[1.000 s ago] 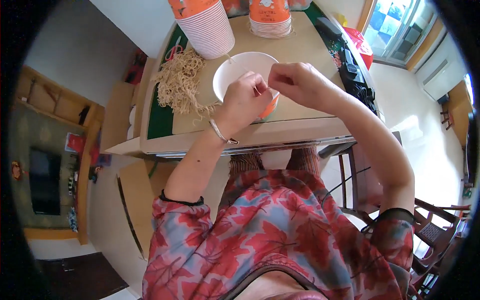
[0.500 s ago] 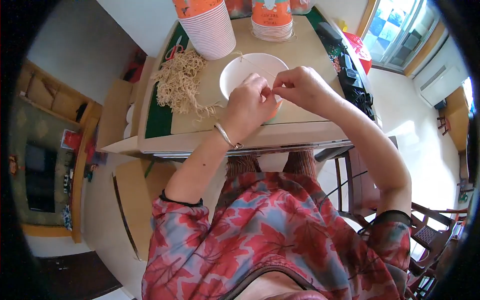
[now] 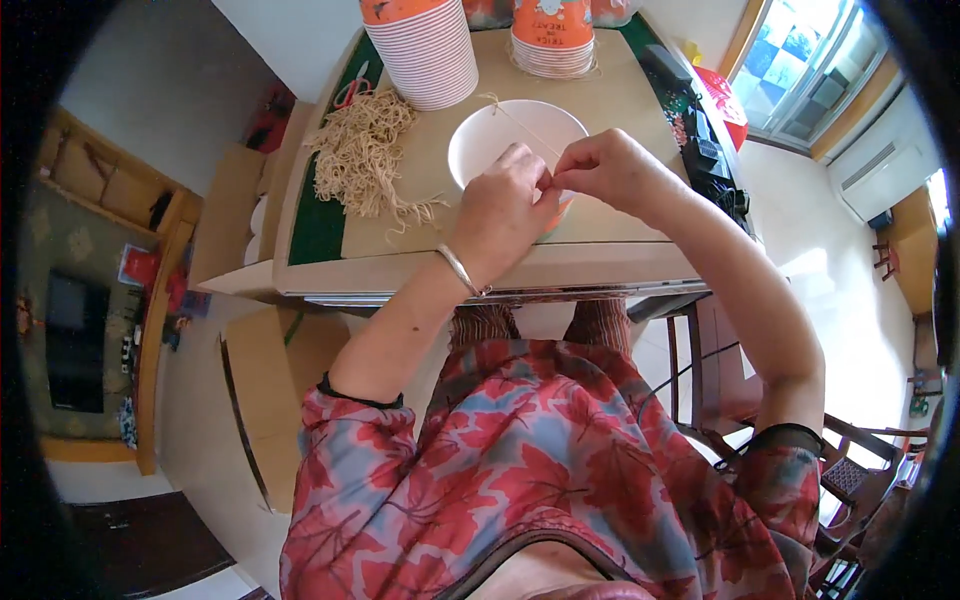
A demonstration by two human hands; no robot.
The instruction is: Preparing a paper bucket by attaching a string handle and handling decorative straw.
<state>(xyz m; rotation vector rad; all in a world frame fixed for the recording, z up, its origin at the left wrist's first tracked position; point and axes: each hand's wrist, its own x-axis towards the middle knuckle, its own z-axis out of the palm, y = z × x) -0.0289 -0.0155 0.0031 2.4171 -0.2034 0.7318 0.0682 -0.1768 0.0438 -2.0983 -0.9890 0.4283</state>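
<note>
A paper bucket (image 3: 482, 143), white inside with a little orange showing outside, stands near the front edge of the table. Across its mouth runs a thin beige string (image 3: 522, 124), from the far rim to my right hand. At the near rim, my left hand (image 3: 507, 205) is closed in a pinch, its fingertips against the bucket's edge; what lies between them is hidden. Right beside it, my right hand (image 3: 618, 172) pinches the string with thumb and forefinger. The fingertips of both hands nearly meet. A loose heap of cut beige strings (image 3: 362, 160) lies left of the bucket.
Behind the heap are red-handled scissors (image 3: 352, 90). A tall stack of nested buckets (image 3: 425, 65) stands at the back left, a shorter stack (image 3: 552, 50) with strings at its base at the back centre. Black devices (image 3: 706, 155) line the right edge; an open cardboard box (image 3: 232, 215) stands left.
Both hands stay at the near rim, with small finger movements. The whole view has shifted slightly, and the string across the bucket remains in place.
</note>
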